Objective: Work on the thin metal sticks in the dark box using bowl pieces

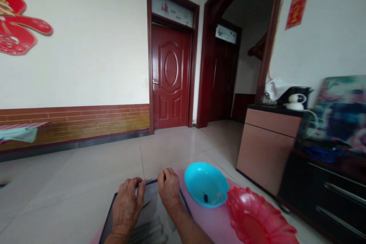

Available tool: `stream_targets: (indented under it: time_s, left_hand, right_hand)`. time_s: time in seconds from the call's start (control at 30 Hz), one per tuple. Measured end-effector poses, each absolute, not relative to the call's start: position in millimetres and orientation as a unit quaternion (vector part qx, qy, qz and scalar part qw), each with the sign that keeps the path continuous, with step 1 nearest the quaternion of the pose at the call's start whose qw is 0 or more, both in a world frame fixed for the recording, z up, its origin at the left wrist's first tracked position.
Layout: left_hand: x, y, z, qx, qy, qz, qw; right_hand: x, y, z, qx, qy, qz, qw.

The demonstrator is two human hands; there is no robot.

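Note:
Over the far part of a dark-edged tray [186,203], my left hand [127,204] has its thumb and fingers brought together near a tiny shiny item [148,180] that is too small to make out. Beside it on the right, my right hand [168,188] is closed at the tray's far edge, its fingers curled down; whatever it grips is hidden. Inside the tray, below my hands, lie several pale, thin strips [148,230], blurred. A small dark thin piece [146,204] shows just right of my left hand.
A blue bowl [200,177] with a small black item [206,198] inside stands right of the tray on a pink surface [211,223]. Nearer on the right is a red scalloped dish [257,213]. Cabinets [265,148] stand farther right, and a red door [171,76] is ahead.

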State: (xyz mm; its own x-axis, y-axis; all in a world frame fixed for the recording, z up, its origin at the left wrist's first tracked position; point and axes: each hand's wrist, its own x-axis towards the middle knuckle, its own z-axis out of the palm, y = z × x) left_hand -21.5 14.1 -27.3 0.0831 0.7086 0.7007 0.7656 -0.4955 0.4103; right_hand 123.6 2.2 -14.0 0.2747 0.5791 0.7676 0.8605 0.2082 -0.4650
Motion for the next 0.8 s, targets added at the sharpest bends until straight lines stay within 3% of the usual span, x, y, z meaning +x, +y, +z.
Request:
stream_targets:
  time_s: [0.13,0.27,0.43,0.53,0.7,0.8]
  left_hand:
    - [-19.0,12.6,-20.9,-0.705,-0.549,-0.401,-0.201]
    - [-13.0,17.6,-17.5,-0.547,-0.511,-0.519,-0.413]
    - [-12.8,26.0,-15.1,-0.346,-0.427,-0.643,-0.533]
    - [-18.3,28.0,-16.9,-0.343,-0.427,-0.667,-0.505]
    - [-24.7,24.1,-24.1,-0.56,-0.525,-0.568,-0.297]
    - [-20.7,20.3,-27.0,-0.65,-0.536,-0.492,-0.219]
  right_hand:
    - [122.5,4.9,-14.3,-0.609,-0.559,-0.121,0.549]
    - [113.4,5.8,-17.8,-0.583,-0.576,-0.038,0.572]
    - [99.2,3.8,-28.8,-0.552,-0.636,0.081,0.533]
    - [96.0,1.6,-33.6,-0.559,-0.655,0.049,0.507]
    - [102.9,1.3,-9.2,-0.572,-0.603,-0.015,0.556]
    - [120.0,5.5,24.6,-0.634,-0.612,-0.023,0.472]
